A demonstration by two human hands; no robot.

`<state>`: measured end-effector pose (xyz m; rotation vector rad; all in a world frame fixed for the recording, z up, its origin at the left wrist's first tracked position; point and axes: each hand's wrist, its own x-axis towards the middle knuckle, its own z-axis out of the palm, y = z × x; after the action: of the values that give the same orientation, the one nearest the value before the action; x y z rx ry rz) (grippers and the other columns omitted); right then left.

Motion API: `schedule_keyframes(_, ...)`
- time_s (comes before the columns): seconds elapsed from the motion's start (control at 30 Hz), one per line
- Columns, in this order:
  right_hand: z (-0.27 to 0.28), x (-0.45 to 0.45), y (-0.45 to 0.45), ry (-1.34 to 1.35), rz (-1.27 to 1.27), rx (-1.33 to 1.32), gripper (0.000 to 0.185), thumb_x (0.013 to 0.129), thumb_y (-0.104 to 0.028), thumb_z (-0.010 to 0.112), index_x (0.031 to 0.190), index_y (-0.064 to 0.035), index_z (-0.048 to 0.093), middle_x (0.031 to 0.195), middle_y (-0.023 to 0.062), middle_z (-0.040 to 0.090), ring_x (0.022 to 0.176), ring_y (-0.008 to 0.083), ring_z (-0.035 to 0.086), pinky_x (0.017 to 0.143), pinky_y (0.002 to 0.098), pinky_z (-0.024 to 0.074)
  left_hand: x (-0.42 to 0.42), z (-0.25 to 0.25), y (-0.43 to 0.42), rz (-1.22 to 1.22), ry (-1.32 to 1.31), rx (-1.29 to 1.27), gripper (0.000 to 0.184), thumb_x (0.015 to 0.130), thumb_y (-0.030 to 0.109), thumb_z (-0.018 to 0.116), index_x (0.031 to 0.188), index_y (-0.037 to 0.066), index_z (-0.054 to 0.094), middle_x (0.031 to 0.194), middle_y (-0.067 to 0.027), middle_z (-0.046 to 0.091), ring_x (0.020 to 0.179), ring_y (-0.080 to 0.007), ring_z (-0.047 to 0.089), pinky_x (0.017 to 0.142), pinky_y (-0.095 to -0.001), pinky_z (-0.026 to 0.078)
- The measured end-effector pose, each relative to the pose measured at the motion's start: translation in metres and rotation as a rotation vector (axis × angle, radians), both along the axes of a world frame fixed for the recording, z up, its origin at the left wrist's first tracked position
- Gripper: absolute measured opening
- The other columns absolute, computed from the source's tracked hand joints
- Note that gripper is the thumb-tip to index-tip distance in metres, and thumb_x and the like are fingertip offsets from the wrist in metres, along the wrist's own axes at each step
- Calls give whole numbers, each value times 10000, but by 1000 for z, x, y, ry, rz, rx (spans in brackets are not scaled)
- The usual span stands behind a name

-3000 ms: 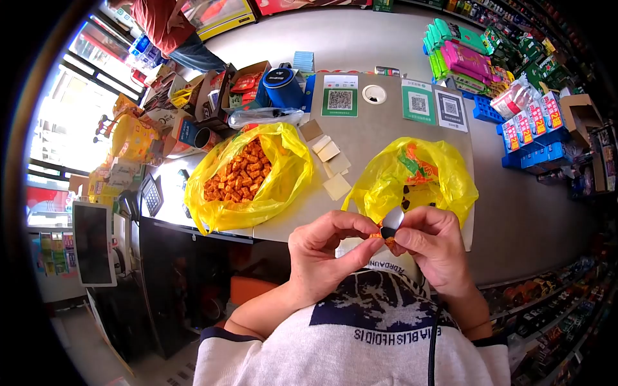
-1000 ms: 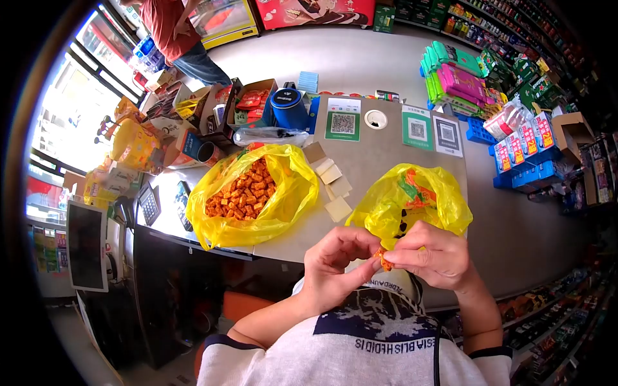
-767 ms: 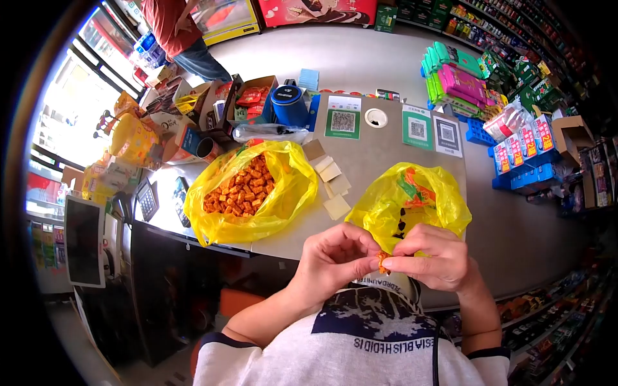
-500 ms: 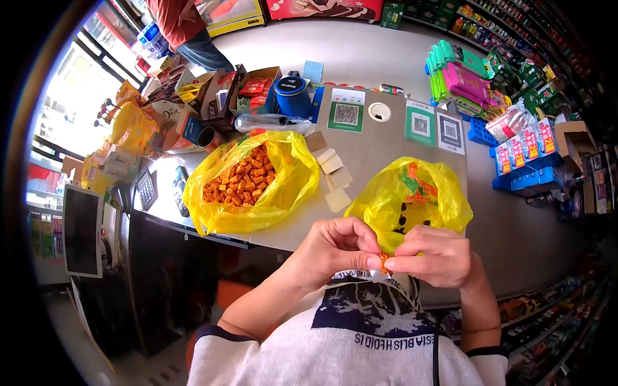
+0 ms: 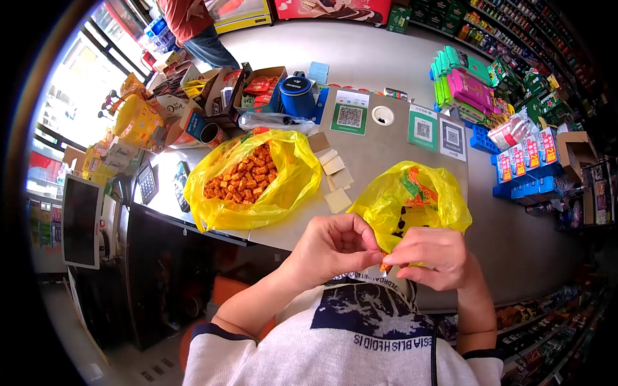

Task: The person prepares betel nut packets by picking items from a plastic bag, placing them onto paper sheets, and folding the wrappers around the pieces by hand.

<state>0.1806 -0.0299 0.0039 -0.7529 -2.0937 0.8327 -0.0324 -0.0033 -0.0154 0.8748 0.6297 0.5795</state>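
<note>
My left hand (image 5: pixel 338 251) and my right hand (image 5: pixel 432 257) meet in front of my shirt, thumbs and fingers pinched around a small orange wrapped piece (image 5: pixel 385 266). Most of that piece is hidden by my fingertips. Just beyond them, an open yellow plastic bag (image 5: pixel 447 196) holds a few small dark pieces (image 5: pixel 402 220). To the left, a larger yellow plastic bag (image 5: pixel 296 183) lies open around a heap of orange-brown cubes (image 5: pixel 241 180). Small pale paper squares (image 5: pixel 336 175) lie on the counter between the two bags.
The grey counter (image 5: pixel 386 145) bears QR code cards (image 5: pixel 349 112), a blue canister (image 5: pixel 297 95), snack boxes (image 5: pixel 261 90) and a calculator (image 5: pixel 147 183). A monitor (image 5: pixel 81 222) stands left. Stacked packs (image 5: pixel 467 83) and blue boxes (image 5: pixel 528 161) are at right. A person (image 5: pixel 193 32) stands far left.
My right fingers have shifted slightly around the orange piece, and less of it and its white end shows now. Both bags stay in place; the view has moved a little.
</note>
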Motion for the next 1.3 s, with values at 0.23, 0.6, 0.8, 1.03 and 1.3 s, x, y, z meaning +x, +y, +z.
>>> schedule_keyframes(0.23,5,-2,2,-11,-164,-648,215,738,-44,697,908,4,575,737,81,643,647,114,624,595,235,482,6,8,4,-27,188,445,159,789,-30,626,901,0,519,818,-71,635,758,-98,611,678,-223,495)
schedule_keyframes(0.6,2,-10,-5,481,-374,-748,126,802,-37,616,908,0,559,783,43,622,630,73,582,583,209,482,13,-16,8,83,-149,99,591,692,267,773,1137,37,459,1071,-75,542,1046,-175,511,887,-335,434)
schedule_keyframes(0.8,-24,-39,-12,962,-428,-805,172,827,-44,570,970,-26,476,830,89,626,602,76,547,548,202,460,36,-22,-16,332,-239,58,379,734,-2,706,1040,21,482,1038,-62,516,898,-163,565,800,-290,478)
schedule_keyframes(1.03,-20,-51,-16,1085,-432,-760,211,820,-21,572,1011,-49,486,839,92,624,620,103,564,522,218,468,41,-23,-17,541,-207,253,239,739,-28,689,930,8,552,1084,-86,487,953,-151,519,838,-288,428)
schedule_keyframes(1.3,-34,-58,-19,1163,-354,-734,225,813,20,578,1005,-62,493,884,20,558,723,60,484,616,202,412,41,-28,-13,612,-126,492,185,762,-45,646,916,12,560,1000,-85,527,868,-143,549,790,-273,471)
